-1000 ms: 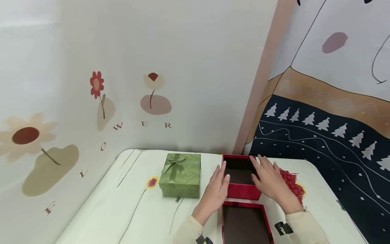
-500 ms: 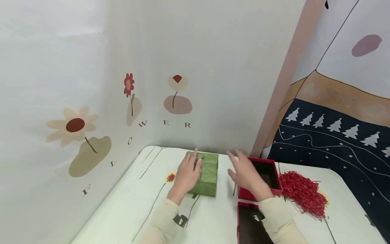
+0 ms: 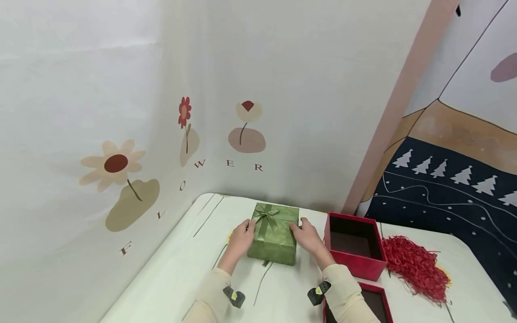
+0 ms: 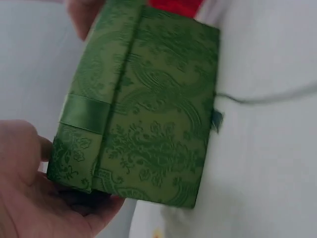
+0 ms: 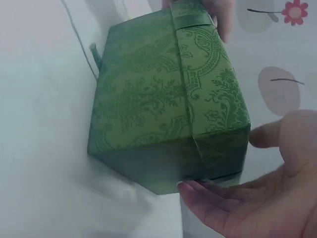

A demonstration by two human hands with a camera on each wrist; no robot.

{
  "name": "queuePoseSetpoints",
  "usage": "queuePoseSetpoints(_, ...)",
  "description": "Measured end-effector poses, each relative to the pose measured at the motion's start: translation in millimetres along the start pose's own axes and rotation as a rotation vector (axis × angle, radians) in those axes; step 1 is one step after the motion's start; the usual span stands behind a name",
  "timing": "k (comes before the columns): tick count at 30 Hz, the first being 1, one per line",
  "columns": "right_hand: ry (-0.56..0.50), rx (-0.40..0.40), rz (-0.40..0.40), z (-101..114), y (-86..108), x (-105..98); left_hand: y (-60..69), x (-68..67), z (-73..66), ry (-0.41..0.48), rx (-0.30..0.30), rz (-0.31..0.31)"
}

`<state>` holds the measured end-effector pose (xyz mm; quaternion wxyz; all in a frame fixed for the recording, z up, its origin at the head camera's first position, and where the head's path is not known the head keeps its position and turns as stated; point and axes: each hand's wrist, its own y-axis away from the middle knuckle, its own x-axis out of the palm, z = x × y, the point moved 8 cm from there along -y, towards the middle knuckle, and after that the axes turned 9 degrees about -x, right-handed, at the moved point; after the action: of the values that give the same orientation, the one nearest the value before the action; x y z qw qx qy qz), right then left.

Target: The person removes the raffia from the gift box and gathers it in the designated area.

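A green gift box (image 3: pixel 278 246) with a floral pattern and a ribbon bow (image 3: pixel 266 215) on its lid sits on the white-covered table, lid on. My left hand (image 3: pixel 240 241) grips its left side near the lid, thumb at the top edge. On the opposite side, my right hand (image 3: pixel 310 238) holds the lid's edge, thumb above and fingers along the side wall. Close up in the left wrist view, the box (image 4: pixel 153 104) shows a seam between lid and body. In the right wrist view, fingertips (image 5: pixel 198 196) touch the side of the box.
To the right stands an open red box (image 3: pixel 357 265) with a dark interior. A shallow red tray-like piece (image 3: pixel 377 303), partly behind the right sleeve, lies in front of it. Red shredded paper (image 3: pixel 416 269) is heaped farther right. A printed wall backdrop (image 3: pixel 291 134) rises behind the table.
Both hands have moved left from the open red box to the green gift box and now grip its sides. The head view has turned left.
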<state>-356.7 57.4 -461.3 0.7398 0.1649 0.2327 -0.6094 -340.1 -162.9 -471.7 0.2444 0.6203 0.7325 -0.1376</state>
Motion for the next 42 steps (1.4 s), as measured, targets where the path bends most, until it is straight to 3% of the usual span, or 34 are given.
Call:
queuePoseSetpoints(5,-0.194,0.064,-0.1,-3.8,-6.1,-7.7,-8.4,-4.4,0.7,0.133,-0.041,-0.004)
queuePoseSetpoints(8,-0.33,0.09,-0.131,-7.6,-7.7,-11.5,-9.8,-5.9,-0.3,0.152,-0.05,0.004)
queuePoseSetpoints(11,-0.371,0.105,-0.134,-10.5,-7.4,-13.2,-9.8,-5.7,-1.0,0.157,-0.066,0.017)
queuePoseSetpoints(15,-0.359,0.108,-0.142,-10.2,-5.9,-14.9,-9.8,-7.2,-2.2,0.172,-0.076,0.017)
queuePoseSetpoints(29,-0.296,0.081,-0.162,1.5,-1.2,-24.4,-4.4,-16.3,-17.7,0.187,-0.025,0.0)
queuePoseSetpoints(34,-0.26,0.013,-0.23,16.8,2.9,-34.4,1.6,-22.7,-27.9,0.189,0.038,-0.035)
queuePoseSetpoints(38,-0.23,-0.062,-0.281,30.6,7.6,-42.0,9.9,-21.4,-34.5,0.213,0.062,0.006)
queuePoseSetpoints(42,-0.251,-0.081,-0.282,38.5,13.8,-47.1,18.7,-21.3,-37.4,0.283,0.05,0.029)
